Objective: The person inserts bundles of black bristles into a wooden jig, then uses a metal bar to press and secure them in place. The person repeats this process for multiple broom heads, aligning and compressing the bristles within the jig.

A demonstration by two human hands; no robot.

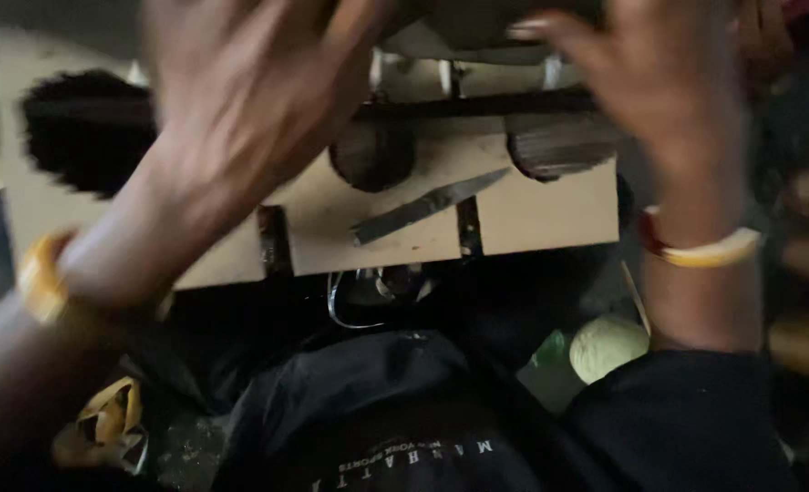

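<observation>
Reaching upward, both hands are raised toward a dark object (477, 23) at the top edge of the view, too blurred and cut off to identify. The left hand (249, 87) is blurred by motion, its fingers spread wide, and whether it touches the object I cannot tell. The right hand (659, 82) has its fingertips on or just beside the object's underside, fingers loosely extended rather than closed; a firm grip is not visible. Below the hands lies a pale wooden board (532, 214) with a knife (422, 208) resting flat on it, untouched and well apart from both hands. Two brown, rounded pieces (372, 155) sit at the board's far side, under a dark bar. A pale round fruit (608, 346) lies lower, near the right forearm. Judging from this, the work on the board has not begun: the knife lies idle and nothing on the board looks cut.
</observation>
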